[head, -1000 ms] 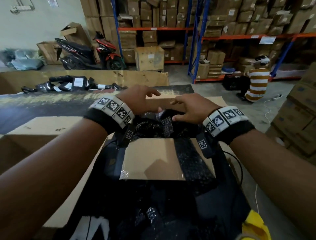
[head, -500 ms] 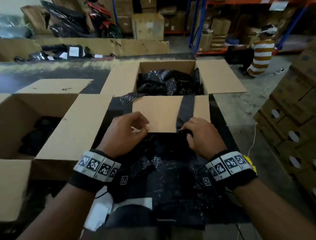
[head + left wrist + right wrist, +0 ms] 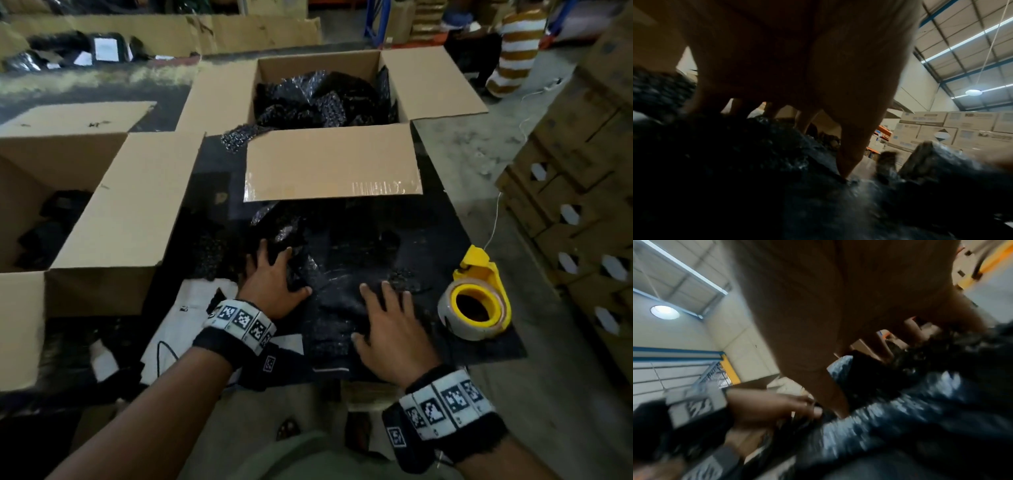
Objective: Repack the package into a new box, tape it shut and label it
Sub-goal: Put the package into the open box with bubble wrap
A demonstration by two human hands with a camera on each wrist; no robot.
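Observation:
A black bubble-wrapped package (image 3: 346,253) lies on the dark table in front of an open cardboard box (image 3: 329,164) that holds more black bubble wrap (image 3: 322,99). My left hand (image 3: 277,274) rests on the package's left part with fingers spread. My right hand (image 3: 383,308) lies flat on its near right part, fingers straight. In the left wrist view the left fingers (image 3: 846,155) press down onto the wrap (image 3: 756,162). The right wrist view is blurred and shows the wrap (image 3: 920,394) under the palm. A yellow tape dispenser (image 3: 476,305) stands right of my right hand.
A second open box (image 3: 113,212) with dark items inside stands at the left. White label sheets (image 3: 191,308) lie near my left wrist. Stacked cartons (image 3: 582,205) line the right side. A person in a striped shirt (image 3: 517,44) sits on the floor beyond.
Both hands drew back from the box's near flap toward me and now lie spread on the black package. The view tilted down, bringing the tape dispenser into sight.

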